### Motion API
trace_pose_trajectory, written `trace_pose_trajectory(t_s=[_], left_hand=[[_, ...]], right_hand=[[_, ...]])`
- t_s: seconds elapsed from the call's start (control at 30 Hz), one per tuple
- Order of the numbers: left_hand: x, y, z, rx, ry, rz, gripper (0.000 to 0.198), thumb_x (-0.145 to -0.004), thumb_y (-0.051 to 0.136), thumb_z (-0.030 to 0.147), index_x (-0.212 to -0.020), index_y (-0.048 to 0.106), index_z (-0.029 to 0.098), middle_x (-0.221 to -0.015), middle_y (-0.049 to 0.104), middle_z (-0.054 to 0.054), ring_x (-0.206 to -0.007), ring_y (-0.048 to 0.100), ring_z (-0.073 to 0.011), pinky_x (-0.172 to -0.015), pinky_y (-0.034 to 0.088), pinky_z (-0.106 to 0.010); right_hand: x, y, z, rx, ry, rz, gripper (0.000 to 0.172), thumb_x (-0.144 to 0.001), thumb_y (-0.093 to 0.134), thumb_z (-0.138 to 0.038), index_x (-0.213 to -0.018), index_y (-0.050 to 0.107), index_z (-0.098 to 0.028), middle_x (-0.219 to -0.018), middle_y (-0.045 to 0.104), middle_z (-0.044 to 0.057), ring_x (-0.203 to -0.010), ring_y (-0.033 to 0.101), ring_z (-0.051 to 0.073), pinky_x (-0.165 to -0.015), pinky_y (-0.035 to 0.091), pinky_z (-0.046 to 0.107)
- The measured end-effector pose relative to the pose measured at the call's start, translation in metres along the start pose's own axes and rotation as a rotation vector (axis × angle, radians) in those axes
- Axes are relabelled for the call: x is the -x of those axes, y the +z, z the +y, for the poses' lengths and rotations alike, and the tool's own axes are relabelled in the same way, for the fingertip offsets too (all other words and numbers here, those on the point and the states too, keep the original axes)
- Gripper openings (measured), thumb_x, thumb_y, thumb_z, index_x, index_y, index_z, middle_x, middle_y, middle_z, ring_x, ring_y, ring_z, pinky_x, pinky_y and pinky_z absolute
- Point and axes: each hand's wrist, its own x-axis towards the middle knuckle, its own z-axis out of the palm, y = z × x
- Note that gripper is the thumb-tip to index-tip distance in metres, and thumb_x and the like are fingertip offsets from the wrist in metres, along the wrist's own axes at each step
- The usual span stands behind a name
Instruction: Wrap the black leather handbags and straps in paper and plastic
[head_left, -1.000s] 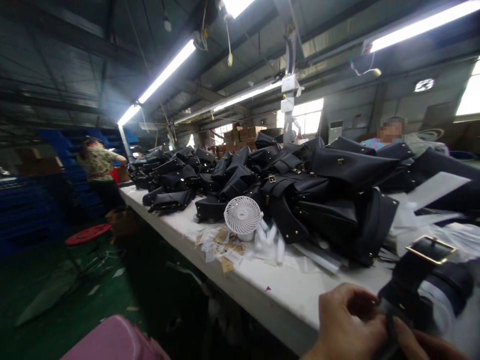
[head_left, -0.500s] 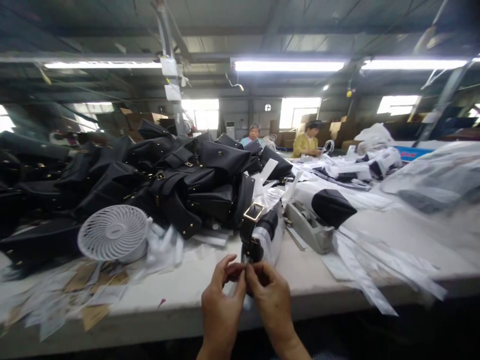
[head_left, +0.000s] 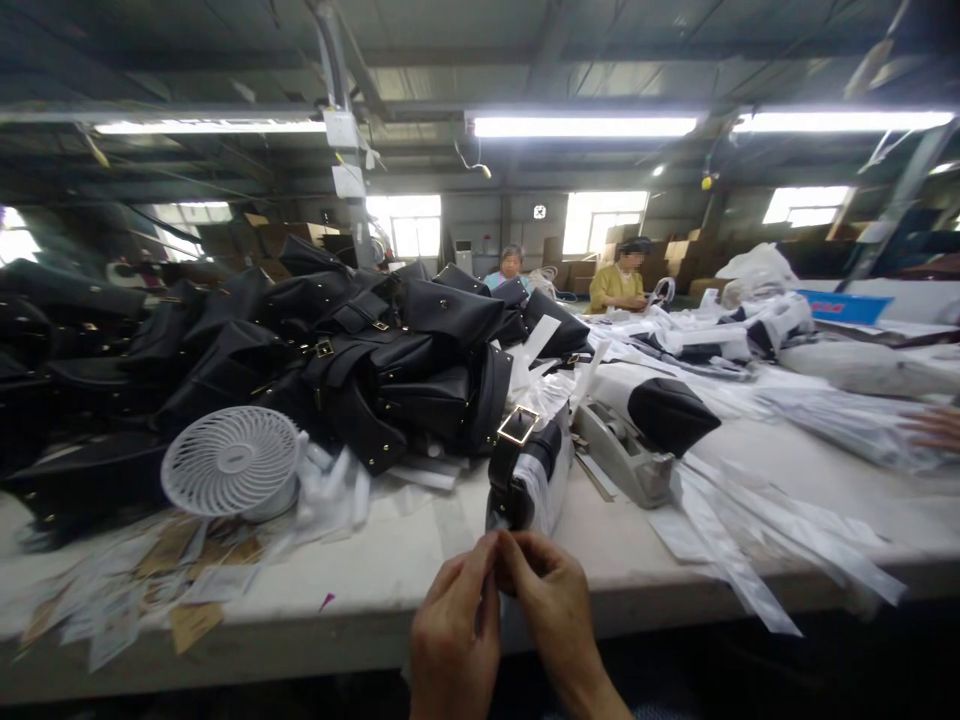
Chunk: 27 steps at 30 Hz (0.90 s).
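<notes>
The fingers of the left hand (head_left: 456, 635) and the right hand (head_left: 556, 600) are closed to a pinch, tips meeting at the near end of a buckled black bag (head_left: 538, 482); whether anything small is held cannot be told. The bag, partly covered in white wrapping, is placed on the pale surface (head_left: 409, 540) beside a grey tape dispenser (head_left: 628, 462).

a bag workshop: black bags (head_left: 427, 405) heaped on the long worktop (head_left: 375, 575) beyond the left hand (head_left: 456, 625), tube lights (head_left: 585, 127) high above it, cartons (head_left: 679, 255) and co-workers (head_left: 615, 288) far past the right hand (head_left: 555, 605).
</notes>
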Motion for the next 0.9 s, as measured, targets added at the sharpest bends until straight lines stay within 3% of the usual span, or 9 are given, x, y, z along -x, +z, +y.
trace_pose_trajectory(t_s=[0.1,0.23,0.37,0.43,0.57,0.73,0.8,0.9], left_hand=[[0.003,-0.010,0.001,0.036,-0.079,-0.025,0.029,-0.086,0.063,0.030,-0.113,0.071,0.032,-0.114,0.073,-0.002,-0.102,0.070,-0.0241,-0.092,0.054,-0.031],[-0.010,-0.029,-0.003,0.136,-0.356,-0.047,0.029,-0.084,0.064,0.045,-0.104,0.074,0.027,-0.108,0.075,-0.005,-0.102,0.069,-0.0255,-0.092,0.053,-0.032],[-0.024,-0.031,-0.004,0.447,-0.581,-0.312,0.040,-0.082,0.064,0.054,-0.098,0.074,0.020,-0.097,0.075,-0.009,-0.090,0.069,-0.0248,-0.078,0.055,-0.031],[-0.026,-0.025,-0.002,0.552,-0.636,-0.400,0.042,-0.080,0.068,0.053,-0.103,0.073,0.018,-0.094,0.075,-0.009,-0.084,0.069,-0.0221,-0.075,0.053,-0.029],[-0.028,-0.016,0.003,0.640,-0.670,-0.459,0.036,-0.077,0.073,0.047,-0.098,0.072,0.017,-0.087,0.074,-0.007,-0.082,0.067,-0.0179,-0.071,0.049,-0.023],[-0.030,-0.021,0.002,0.663,-0.663,-0.622,0.039,-0.067,0.084,0.033,-0.100,0.070,0.015,-0.086,0.072,-0.005,-0.083,0.066,-0.0172,-0.074,0.048,-0.023],[-0.023,-0.026,-0.001,0.673,-0.759,-0.680,0.039,-0.070,0.082,0.035,-0.101,0.069,0.015,-0.081,0.070,-0.003,-0.071,0.064,-0.0131,-0.065,0.047,-0.021],[0.004,-0.035,-0.017,0.685,-0.916,-0.669,0.042,-0.069,0.082,0.043,-0.096,0.069,0.014,-0.082,0.071,-0.005,-0.062,0.062,-0.0095,-0.055,0.044,-0.018]], right_hand=[[0.000,-0.001,-0.004,0.006,0.010,0.002,0.041,-0.085,0.064,-0.055,-0.080,0.074,-0.015,-0.064,0.066,0.004,-0.062,0.063,0.018,-0.059,0.052,0.025],[-0.001,-0.003,-0.006,0.116,0.011,0.026,0.041,-0.086,0.062,-0.054,-0.077,0.073,-0.015,-0.056,0.063,0.002,-0.056,0.060,0.016,-0.055,0.048,0.023],[-0.003,-0.005,-0.009,0.181,-0.044,0.028,0.041,-0.087,0.061,-0.053,-0.072,0.073,-0.016,-0.054,0.059,0.000,-0.050,0.053,0.013,-0.048,0.041,0.021],[-0.003,-0.005,-0.010,0.177,-0.066,0.029,0.039,-0.087,0.062,-0.051,-0.073,0.074,-0.016,-0.057,0.061,0.001,-0.052,0.054,0.013,-0.048,0.042,0.021],[-0.004,-0.007,-0.009,0.147,-0.073,0.025,0.036,-0.087,0.063,-0.048,-0.074,0.074,-0.016,-0.061,0.064,0.002,-0.058,0.058,0.015,-0.053,0.046,0.021],[-0.005,-0.010,-0.006,0.154,-0.055,0.024,0.042,-0.087,0.062,-0.050,-0.063,0.065,-0.016,-0.056,0.056,-0.001,-0.053,0.051,0.011,-0.050,0.039,0.020],[-0.005,-0.009,-0.005,0.167,-0.055,0.035,0.042,-0.087,0.062,-0.050,-0.062,0.063,-0.016,-0.055,0.055,-0.002,-0.052,0.049,0.011,-0.049,0.037,0.021],[-0.005,-0.009,-0.006,0.192,-0.060,0.038,0.042,-0.087,0.062,-0.050,-0.063,0.064,-0.016,-0.056,0.054,-0.002,-0.052,0.047,0.010,-0.049,0.036,0.021]])
